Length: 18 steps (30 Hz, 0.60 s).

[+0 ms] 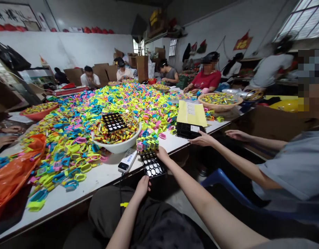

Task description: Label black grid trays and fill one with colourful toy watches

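Observation:
A black plastic tray (152, 166) with rows of openings tilts over the table's edge, above my lap. My left hand (143, 186) is closed on its near left corner. At the tray's far right side, my right hand (163, 155) grips the edge, its fingertips partly hidden. Several colourful plastic toy watches (147, 144) stand in a row across the tray's far end, right beside my right fingers. A white power bank (127, 160) with a cable lies just left of the tray. Behind it, a white bowl (115, 148) holds small wrapped candies and another black tray (114, 122).
A large heap of toy watches (117, 100) covers the white table (94, 178). To the right, a co-worker's hand (204, 139) touches stacked black trays (185, 130) under a yellow sheet (192, 114). An orange bag (19, 173) lies left; a blue chair (221, 181) stands right.

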### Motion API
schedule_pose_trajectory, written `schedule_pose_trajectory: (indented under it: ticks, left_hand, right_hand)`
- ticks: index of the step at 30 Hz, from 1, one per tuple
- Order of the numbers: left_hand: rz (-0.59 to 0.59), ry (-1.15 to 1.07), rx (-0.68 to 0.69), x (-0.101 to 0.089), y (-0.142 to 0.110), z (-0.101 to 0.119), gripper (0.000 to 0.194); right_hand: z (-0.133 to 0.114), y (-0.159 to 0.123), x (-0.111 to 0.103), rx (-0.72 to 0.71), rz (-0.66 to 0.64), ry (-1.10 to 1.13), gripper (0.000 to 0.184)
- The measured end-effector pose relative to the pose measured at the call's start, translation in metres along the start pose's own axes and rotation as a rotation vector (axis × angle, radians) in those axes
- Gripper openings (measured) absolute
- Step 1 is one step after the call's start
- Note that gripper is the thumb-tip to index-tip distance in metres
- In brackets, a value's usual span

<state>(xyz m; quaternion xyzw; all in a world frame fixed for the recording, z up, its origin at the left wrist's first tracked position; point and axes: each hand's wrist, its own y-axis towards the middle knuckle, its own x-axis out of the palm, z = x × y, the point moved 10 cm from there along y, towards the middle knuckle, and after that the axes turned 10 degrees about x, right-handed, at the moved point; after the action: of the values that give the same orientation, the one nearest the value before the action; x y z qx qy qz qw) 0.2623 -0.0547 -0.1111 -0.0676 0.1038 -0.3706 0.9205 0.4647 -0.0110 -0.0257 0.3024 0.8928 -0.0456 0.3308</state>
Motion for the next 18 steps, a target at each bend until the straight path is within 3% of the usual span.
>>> schedule_pose_trajectory:
  ticks: [6, 10, 14, 18]
  left_hand:
    - [0.052, -0.012, -0.021, -0.004, -0.001, -0.002, 0.03]
    - [0.187, -0.023, -0.067, -0.024, -0.009, -0.006, 0.028]
    - [0.321, -0.061, -0.13, -0.045, -0.015, -0.015, 0.033]
    - [0.388, -0.096, -0.174, -0.05, -0.017, -0.02, 0.04]
  right_hand:
    - [0.003, 0.002, 0.002, 0.031, 0.01, -0.003, 0.016]
    - [0.003, -0.01, 0.005, -0.01, -0.034, 0.054, 0.014]
    - [0.019, -0.022, -0.004, -0.027, -0.026, 0.155, 0.028]
    - [0.027, -0.008, -0.008, -0.036, -0.041, 0.2, 0.037]
